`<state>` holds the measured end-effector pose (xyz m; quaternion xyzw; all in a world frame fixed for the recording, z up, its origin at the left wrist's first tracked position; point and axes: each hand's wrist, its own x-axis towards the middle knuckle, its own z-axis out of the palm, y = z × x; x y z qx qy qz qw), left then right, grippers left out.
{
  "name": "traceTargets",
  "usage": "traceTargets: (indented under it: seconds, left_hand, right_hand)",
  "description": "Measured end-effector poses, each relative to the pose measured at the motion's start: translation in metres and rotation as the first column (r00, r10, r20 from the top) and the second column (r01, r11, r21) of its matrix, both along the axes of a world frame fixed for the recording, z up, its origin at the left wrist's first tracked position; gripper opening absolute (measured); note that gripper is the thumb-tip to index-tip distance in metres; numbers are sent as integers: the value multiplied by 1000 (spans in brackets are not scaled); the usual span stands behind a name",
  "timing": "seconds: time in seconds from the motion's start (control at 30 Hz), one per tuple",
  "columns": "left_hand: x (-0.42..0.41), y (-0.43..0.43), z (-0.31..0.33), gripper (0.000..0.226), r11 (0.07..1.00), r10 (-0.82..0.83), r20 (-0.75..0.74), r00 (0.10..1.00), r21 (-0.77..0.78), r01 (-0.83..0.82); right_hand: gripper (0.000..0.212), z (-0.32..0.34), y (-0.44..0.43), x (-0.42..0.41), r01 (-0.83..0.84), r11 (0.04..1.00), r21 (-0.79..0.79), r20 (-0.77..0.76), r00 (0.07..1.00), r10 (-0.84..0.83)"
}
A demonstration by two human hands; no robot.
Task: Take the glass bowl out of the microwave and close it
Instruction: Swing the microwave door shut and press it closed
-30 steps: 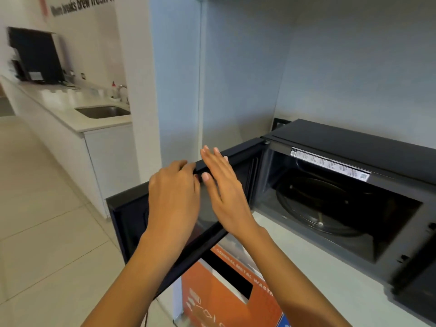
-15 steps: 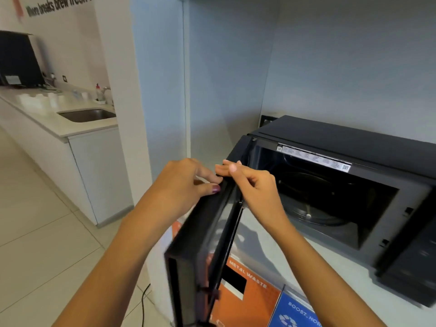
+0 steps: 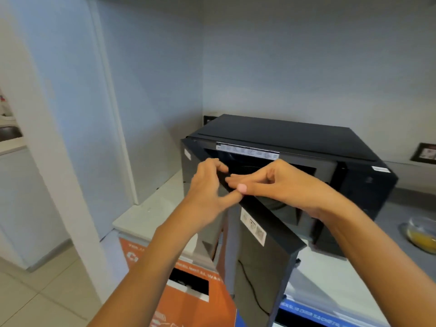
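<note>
A black microwave stands on a white counter in a corner. Its door hangs partly open, swung toward the cavity. My left hand rests against the outer side of the door's top edge, fingers curled over it. My right hand pinches the same top edge from the inner side. A glass bowl with yellow contents sits on the counter to the right of the microwave, at the frame's right edge.
Below the counter edge stand an orange waste bin with a slot and a blue bin. A white pillar rises at left. A black power socket is on the wall at right. Tiled floor lies at lower left.
The door has swung from wide open toward the microwave, with both hands following on its top edge. My view has turned right, bringing the glass bowl on the counter into sight.
</note>
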<state>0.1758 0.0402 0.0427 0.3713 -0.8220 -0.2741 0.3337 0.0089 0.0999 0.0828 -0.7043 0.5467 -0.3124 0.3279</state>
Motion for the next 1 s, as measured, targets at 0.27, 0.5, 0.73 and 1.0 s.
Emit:
traceTargets:
  seconds: [0.27,0.5,0.73,1.0]
  left_hand:
    - [-58,-23,-5,59,992,-83,197,977,-82,100]
    - [-87,-35,-18,82,916,16,273,962,-390,96]
    - [-121,-60,-23,65,827,123,335,934,-555,91]
    - [-144,-80,-22,54,791,102,283,954,-605,95]
  right_hand:
    - [53,4,28,-29,222,972,-78,-292,927,-235]
    - [47,-24,27,-37,481,814,-326,-456,674,-581]
    - [54,-36,12,-73,481,705,-521,-461,537,-706]
    - [59,-58,-18,-105,349,650,-675,-565,322,-759]
